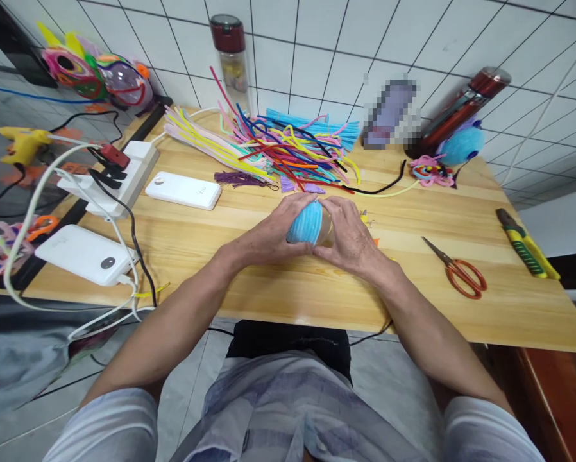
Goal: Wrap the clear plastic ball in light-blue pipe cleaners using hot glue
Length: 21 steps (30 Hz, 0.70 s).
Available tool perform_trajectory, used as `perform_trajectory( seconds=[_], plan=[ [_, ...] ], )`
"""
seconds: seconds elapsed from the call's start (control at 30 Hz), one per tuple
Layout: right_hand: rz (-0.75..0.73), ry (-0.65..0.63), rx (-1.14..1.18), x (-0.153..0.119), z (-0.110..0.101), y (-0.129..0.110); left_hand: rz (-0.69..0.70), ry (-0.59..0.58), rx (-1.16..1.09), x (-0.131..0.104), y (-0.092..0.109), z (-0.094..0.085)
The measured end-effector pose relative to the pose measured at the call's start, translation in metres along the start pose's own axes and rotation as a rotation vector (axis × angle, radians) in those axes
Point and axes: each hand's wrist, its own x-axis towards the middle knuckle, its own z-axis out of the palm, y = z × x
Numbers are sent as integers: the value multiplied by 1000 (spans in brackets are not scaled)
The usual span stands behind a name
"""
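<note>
Between my two hands is a rounded form wrapped in light blue fuzzy stems [304,224], with a bare tan part on its right side. My left hand [273,234] curls around its left side, thumb and fingers pressed to the blue wrapping. From the right, my right hand [348,237] grips the tan end. The fingers partly cover the form, so its full shape is hidden. Behind the hands lies a heap of coloured pipe cleaners [292,147], with small purple pieces [312,187] at its near edge. Something small and yellow [364,218] pokes out beside my right hand.
Orange-handled scissors [465,276] and green-yellow pliers [523,244] lie on the right. White power banks [185,190], a power strip [129,173] and cables occupy the left, near a yellow glue gun [23,144]. A red thermos [461,112] and a glass bottle [233,61] stand along the wall.
</note>
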Motion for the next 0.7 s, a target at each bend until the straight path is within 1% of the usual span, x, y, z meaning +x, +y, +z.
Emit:
perform_trajectory(
  seconds=[0.17, 0.27, 0.43, 0.53, 0.6, 0.7],
  plan=[
    [-9, 34, -17, 0, 1, -3, -48, -1, 8, -1, 3, 0],
    [-22, 55, -22, 1, 2, -5, -92, 18, -3, -1, 4, 2],
    [-42, 47, -29, 1, 1, -12, -245, 86, -18, 0, 7, 4],
    [-46, 31, -49, 1, -1, -16, -325, 85, -37, 0, 10, 3],
    [-47, 18, -44, 0, -3, -18, -340, 83, -37, 0, 12, 3],
    [-57, 4, -29, -1, -7, -20, -318, 91, -9, 1, 13, 3]
  ],
)
